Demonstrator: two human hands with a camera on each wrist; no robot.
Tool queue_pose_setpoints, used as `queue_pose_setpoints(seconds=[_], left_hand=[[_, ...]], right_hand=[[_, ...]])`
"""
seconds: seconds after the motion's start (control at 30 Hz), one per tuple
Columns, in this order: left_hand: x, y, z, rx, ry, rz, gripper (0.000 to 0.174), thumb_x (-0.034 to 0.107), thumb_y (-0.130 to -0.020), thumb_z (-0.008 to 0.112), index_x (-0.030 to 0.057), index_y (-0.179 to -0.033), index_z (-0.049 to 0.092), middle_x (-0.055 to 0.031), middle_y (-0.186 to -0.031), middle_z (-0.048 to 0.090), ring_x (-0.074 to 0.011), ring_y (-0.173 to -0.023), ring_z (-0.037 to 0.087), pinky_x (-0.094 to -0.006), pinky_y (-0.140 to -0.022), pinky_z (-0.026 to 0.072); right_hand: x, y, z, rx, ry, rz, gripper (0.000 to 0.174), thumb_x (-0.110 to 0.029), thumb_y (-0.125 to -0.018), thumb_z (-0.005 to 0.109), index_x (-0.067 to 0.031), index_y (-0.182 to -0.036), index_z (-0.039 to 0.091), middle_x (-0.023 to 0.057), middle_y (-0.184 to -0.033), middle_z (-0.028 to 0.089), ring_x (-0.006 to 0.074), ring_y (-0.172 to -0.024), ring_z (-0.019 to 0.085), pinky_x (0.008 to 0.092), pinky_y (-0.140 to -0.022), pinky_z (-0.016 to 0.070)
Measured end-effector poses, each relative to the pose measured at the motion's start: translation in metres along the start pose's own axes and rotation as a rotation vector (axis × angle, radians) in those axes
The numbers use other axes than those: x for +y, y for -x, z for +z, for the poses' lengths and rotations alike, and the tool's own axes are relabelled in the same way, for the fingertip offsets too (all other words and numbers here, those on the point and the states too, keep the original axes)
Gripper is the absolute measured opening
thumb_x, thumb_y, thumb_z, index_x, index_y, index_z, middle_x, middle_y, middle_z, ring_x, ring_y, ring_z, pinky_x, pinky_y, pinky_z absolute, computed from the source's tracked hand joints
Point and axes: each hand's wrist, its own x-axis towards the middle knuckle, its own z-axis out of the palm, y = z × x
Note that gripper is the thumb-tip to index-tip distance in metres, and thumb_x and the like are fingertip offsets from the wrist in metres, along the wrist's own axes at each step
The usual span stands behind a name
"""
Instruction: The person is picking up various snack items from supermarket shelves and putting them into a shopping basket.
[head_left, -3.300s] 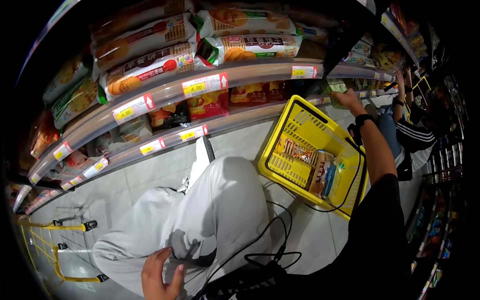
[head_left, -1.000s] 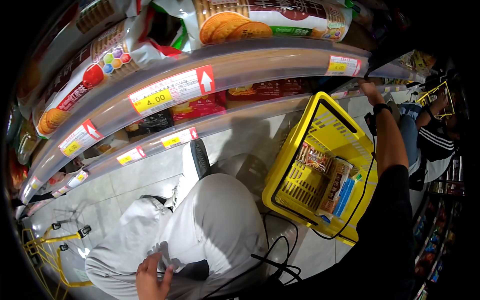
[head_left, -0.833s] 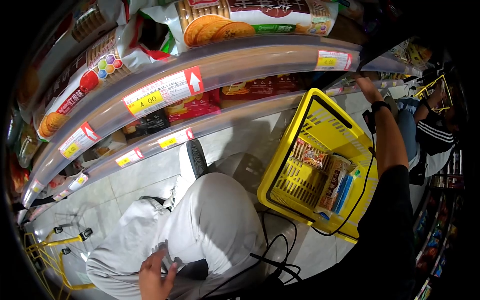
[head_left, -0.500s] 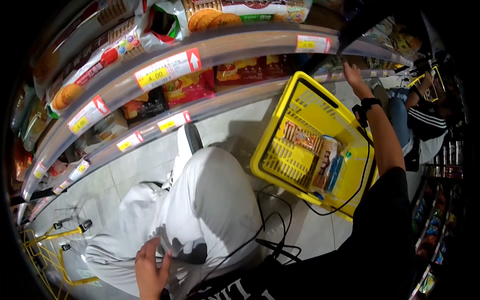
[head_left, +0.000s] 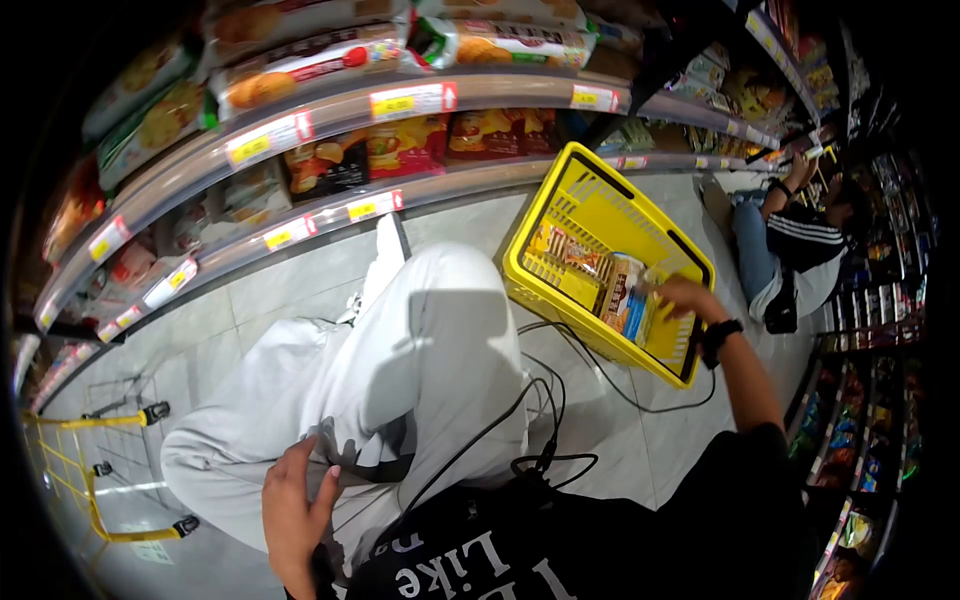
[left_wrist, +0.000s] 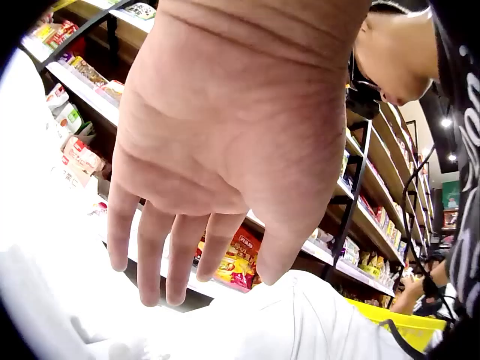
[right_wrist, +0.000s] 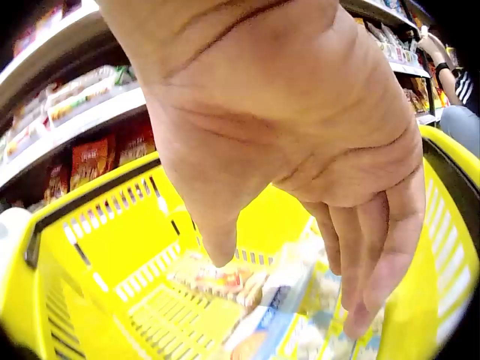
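Several wrapped packs: they lie inside the yellow basket (head_left: 565, 308), the snack pack (head_left: 572, 250) towards its shelf side, the biscuit pack (head_left: 622, 288) and the blue pack (head_left: 636, 315) side by side under the right hand (head_left: 690, 298).
Right hand: over the basket, wide, thumb well apart from loosely bent fingers; it appears to grip nothing.
Left hand (head_left: 295, 510): well apart from the basket, to its left, above the light trousers (head_left: 450, 330); fingers extended, palm bare.
Pack weight and feel: probably light, with thin, slippery film round brittle contents; the biscuit pack should feel firm along its length, its wrapped ends softer.
Where to hold: the biscuit pack across its middle, thumb and fingers on opposite long sides, with a mild squeeze so nothing cracks; the snack pack flat from both edges.
Basket feel: stiff plastic, likely steady under so small a load; best taken by the rim or handle.
Hidden: the right hand covers part of the packs beneath it; whether its fingertips touch their film, I cannot tell.
Hard to read: glare bleaches the wrappers in the right wrist view, the blue pack's contents are unclear, and the left wrist view cuts off most of the basket.
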Motion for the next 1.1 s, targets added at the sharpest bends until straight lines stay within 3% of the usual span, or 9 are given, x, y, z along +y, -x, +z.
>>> queue_pose_setpoints(seconds=[0.07, 0.23, 0.63, 0.7, 0.73, 0.83, 0.9, 1.03, 1.1], left_hand=[[-0.002, 0.011, -0.007, 0.016, 0.024, -0.004, 0.043, 0.021, -0.087, 0.069, -0.0027, -0.122, 0.059, -0.023, -0.113, 0.066, -0.0421, -0.103, 0.06, -0.0454, -0.09, 0.0459], [-0.015, 0.04, -0.023, 0.072, 0.101, -0.029, 0.041, 0.02, -0.087, 0.069, -0.0034, -0.119, 0.061, -0.0232, -0.112, 0.066, -0.042, -0.102, 0.061, -0.0449, -0.089, 0.046], [-0.042, 0.067, -0.032, 0.14, 0.274, -0.088, 0.045, 0.023, -0.087, 0.066, -0.0006, -0.125, 0.06, -0.0218, -0.117, 0.065, -0.0407, -0.11, 0.057, -0.0444, -0.095, 0.0438], [-0.044, 0.067, -0.034, 0.109, 0.319, -0.094, 0.046, 0.024, -0.087, 0.065, -0.0006, -0.125, 0.059, -0.022, -0.117, 0.064, -0.0413, -0.11, 0.057, -0.0445, -0.096, 0.0433], [-0.045, 0.066, -0.034, 0.12, 0.332, -0.069, 0.045, 0.023, -0.087, 0.064, -0.0005, -0.126, 0.059, -0.022, -0.117, 0.064, -0.0416, -0.11, 0.057, -0.0444, -0.096, 0.043], [-0.044, 0.064, -0.034, 0.1, 0.348, -0.005, 0.046, 0.025, -0.088, 0.061, -0.0005, -0.127, 0.059, -0.0222, -0.119, 0.064, -0.0418, -0.11, 0.056, -0.0441, -0.098, 0.0424], [-0.043, 0.062, -0.034, 0.089, 0.348, 0.034, 0.048, 0.027, -0.089, 0.06, -0.0006, -0.128, 0.058, -0.0223, -0.12, 0.063, -0.0418, -0.111, 0.056, -0.0439, -0.098, 0.0421], [-0.039, 0.06, -0.031, 0.023, 0.389, 0.151, 0.051, 0.027, -0.088, 0.061, -0.0014, -0.129, 0.057, -0.0221, -0.124, 0.063, -0.0412, -0.113, 0.056, -0.044, -0.099, 0.0426], [-0.033, 0.059, -0.031, -0.007, 0.405, 0.171, 0.051, 0.027, -0.088, 0.062, -0.0017, -0.13, 0.056, -0.0219, -0.125, 0.062, -0.0411, -0.114, 0.056, -0.0439, -0.1, 0.043]], right_hand=[[-0.002, 0.017, 0.028, -0.035, 0.089, 0.083, 0.106, -0.073, -0.065, 0.077, 0.01, -0.128, 0.055, 0.0278, -0.117, 0.06, 0.0371, -0.084, 0.07, 0.0389, -0.07, 0.0623], [0.019, 0.002, 0.057, -0.019, 0.048, 0.058, 0.068, -0.042, -0.069, 0.087, 0.0117, -0.106, 0.066, 0.0206, -0.098, 0.069, 0.0257, -0.069, 0.071, 0.0332, -0.061, 0.0618], [0.049, 0.02, 0.039, 0.154, -0.113, -0.083, 0.028, -0.021, -0.077, 0.071, 0.0048, -0.086, 0.066, 0.0074, -0.075, 0.066, 0.0198, -0.066, 0.068, 0.0359, -0.05, 0.0551], [0.082, 0.009, 0.017, 0.18, 0.511, -0.681, 0.031, -0.022, -0.075, 0.073, 0.0075, -0.084, 0.068, 0.0105, -0.077, 0.066, 0.0217, -0.067, 0.068, 0.0357, -0.053, 0.0548], [0.079, 0.018, 0.015, 0.232, 0.292, -0.607, 0.028, -0.021, -0.076, 0.072, 0.0067, -0.081, 0.068, 0.0104, -0.073, 0.065, 0.0201, -0.064, 0.067, 0.036, -0.052, 0.0542], [0.021, 0.077, 0.02, 0.436, -0.132, -0.36, 0.026, -0.02, -0.078, 0.07, 0.0057, -0.079, 0.067, 0.0123, -0.066, 0.064, 0.0177, -0.057, 0.066, 0.0369, -0.048, 0.052], [-0.017, 0.108, 0.014, 0.693, 0.294, -0.317, 0.03, -0.021, -0.079, 0.071, 0.0082, -0.082, 0.067, 0.0146, -0.065, 0.065, 0.0186, -0.058, 0.067, 0.0354, -0.05, 0.0518], [-0.103, 0.189, 0.052, 0.986, 0.377, -0.623, 0.035, -0.021, -0.082, 0.071, 0.0079, -0.101, 0.067, 0.0167, -0.081, 0.072, 0.016, -0.074, 0.071, 0.0289, -0.064, 0.0528], [-0.14, 0.221, 0.081, 0.838, 0.108, -0.794, 0.038, -0.014, -0.083, 0.07, 0.0058, -0.114, 0.064, 0.0144, -0.09, 0.074, 0.0139, -0.079, 0.07, 0.0265, -0.067, 0.0525]])
